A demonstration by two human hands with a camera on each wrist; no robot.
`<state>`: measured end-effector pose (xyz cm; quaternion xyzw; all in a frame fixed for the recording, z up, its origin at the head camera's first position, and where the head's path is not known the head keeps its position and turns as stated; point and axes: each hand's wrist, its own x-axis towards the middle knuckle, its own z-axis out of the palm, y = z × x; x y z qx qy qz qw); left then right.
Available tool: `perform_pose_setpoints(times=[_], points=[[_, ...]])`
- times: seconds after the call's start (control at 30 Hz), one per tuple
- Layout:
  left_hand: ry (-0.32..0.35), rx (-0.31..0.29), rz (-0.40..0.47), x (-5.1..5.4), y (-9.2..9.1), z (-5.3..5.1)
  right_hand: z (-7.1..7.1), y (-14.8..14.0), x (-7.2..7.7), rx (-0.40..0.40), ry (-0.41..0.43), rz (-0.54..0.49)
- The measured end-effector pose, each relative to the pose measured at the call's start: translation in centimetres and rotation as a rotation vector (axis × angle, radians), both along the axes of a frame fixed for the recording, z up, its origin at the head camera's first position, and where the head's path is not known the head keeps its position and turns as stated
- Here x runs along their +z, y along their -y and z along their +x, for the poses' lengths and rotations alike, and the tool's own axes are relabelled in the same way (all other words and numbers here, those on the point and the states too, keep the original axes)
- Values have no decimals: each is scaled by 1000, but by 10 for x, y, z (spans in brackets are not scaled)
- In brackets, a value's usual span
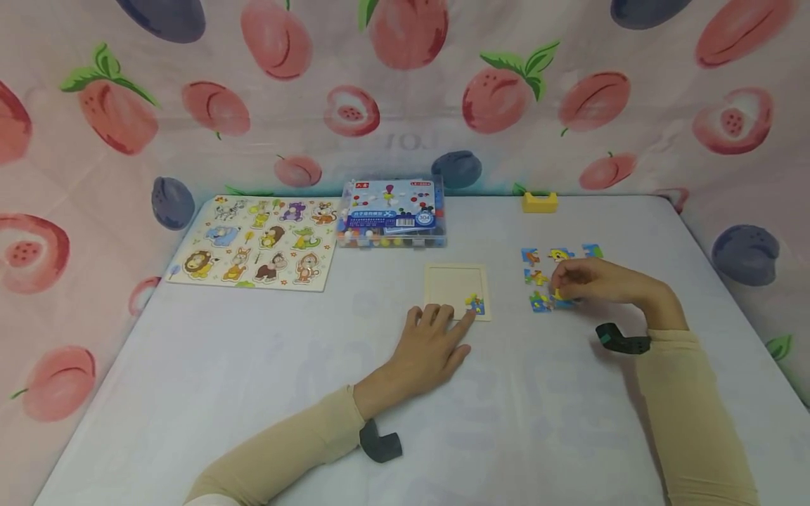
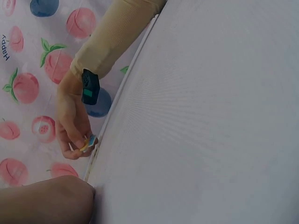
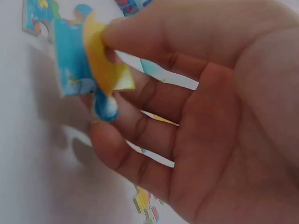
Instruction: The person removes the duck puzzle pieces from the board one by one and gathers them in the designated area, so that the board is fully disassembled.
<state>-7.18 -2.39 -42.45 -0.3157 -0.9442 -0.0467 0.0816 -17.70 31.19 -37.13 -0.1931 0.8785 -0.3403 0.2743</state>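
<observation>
My right hand (image 1: 601,281) pinches a blue and yellow jigsaw piece (image 3: 72,60) between thumb and fingers, lifted off the table. Below and around that hand lie several loose jigsaw pieces (image 1: 539,302), roughly in rows. To their left is a square wooden puzzle tray (image 1: 446,282) with a raised border. One small group of joined colour, a jigsaw piece (image 1: 478,308), sits in its lower right corner. My left hand (image 1: 427,351) lies palm down at the tray's near edge, its fingers extended. The index fingertip touches the tray's corner by that piece.
At the back left lies an animal peg-style puzzle board (image 1: 253,280). Beside it stands a clear plastic box (image 1: 392,240) of coloured parts with a printed label. A small yellow block (image 1: 540,203) sits by the back edge, before a fruit-patterned cloth (image 1: 405,126).
</observation>
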Motion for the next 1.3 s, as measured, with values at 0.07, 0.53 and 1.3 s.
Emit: perform_pose_setpoints(times=[0.07, 0.53, 1.3], points=[[5, 2, -3, 0, 0, 0, 0, -2, 0, 1, 21, 0], [-5, -8, 15, -2, 0, -3, -2, -6, 7, 18, 13, 91], [48, -7, 22, 0, 1, -1, 2, 4, 8, -3, -75, 135]])
